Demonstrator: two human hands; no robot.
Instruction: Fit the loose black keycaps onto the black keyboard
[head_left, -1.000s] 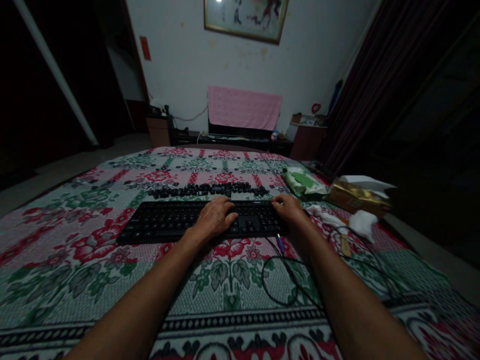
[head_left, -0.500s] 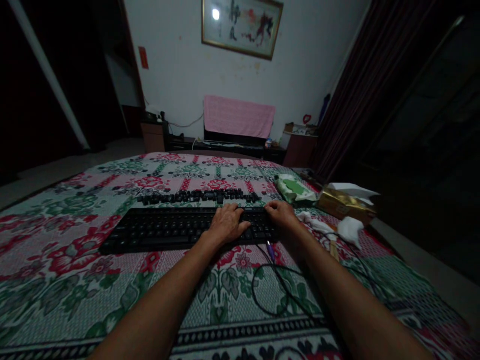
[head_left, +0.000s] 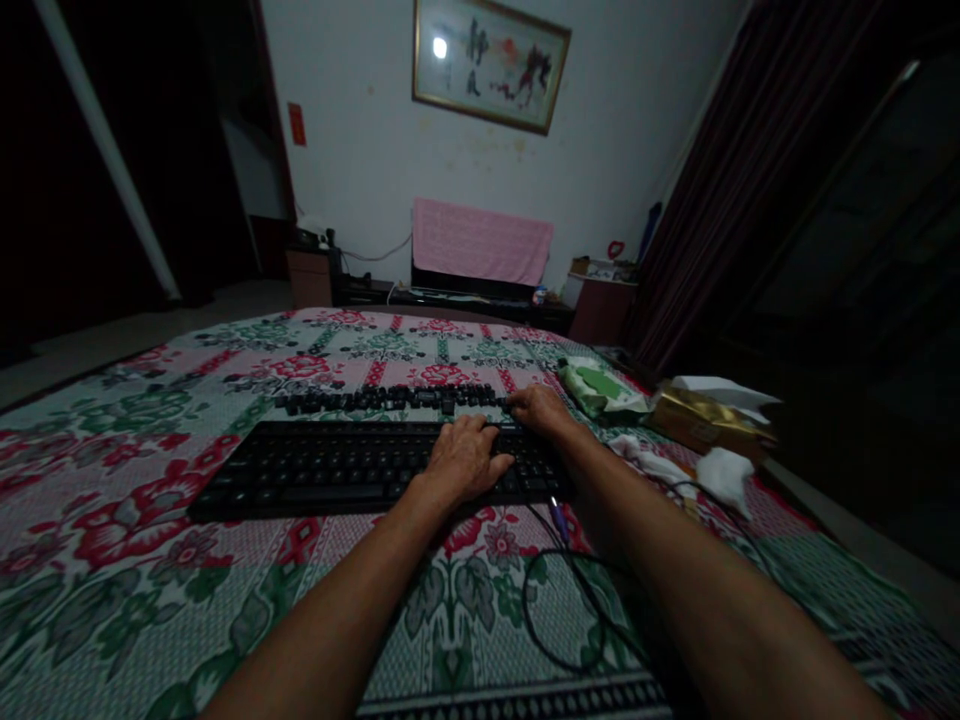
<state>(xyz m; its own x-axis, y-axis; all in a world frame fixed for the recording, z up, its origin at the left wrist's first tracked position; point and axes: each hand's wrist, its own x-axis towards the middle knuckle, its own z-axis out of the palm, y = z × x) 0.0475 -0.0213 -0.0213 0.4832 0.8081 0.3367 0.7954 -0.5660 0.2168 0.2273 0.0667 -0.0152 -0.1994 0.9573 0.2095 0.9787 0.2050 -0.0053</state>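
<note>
A black keyboard (head_left: 330, 465) lies on a floral bedspread (head_left: 150, 520). My left hand (head_left: 461, 458) rests palm down on the right half of the keys, fingers spread. My right hand (head_left: 538, 408) reaches past the keyboard's far right corner to the end of a row of loose black keycaps (head_left: 390, 398) laid behind it. Whether its fingers pinch a keycap I cannot tell. The keyboard's black cable (head_left: 559, 600) with a purple plug loops on the cloth under my right forearm.
A green-and-white tissue pack (head_left: 600, 388), a gold box (head_left: 705, 420) and crumpled white tissues (head_left: 724, 468) lie to the right. Beyond the bed stand a pink-covered cabinet (head_left: 480, 240) and a framed picture on the wall. A dark curtain hangs at right.
My right hand has moved from the keyboard's right end forward and left to the row of keycaps. My left hand slid slightly right on the keys. The view shifted a little.
</note>
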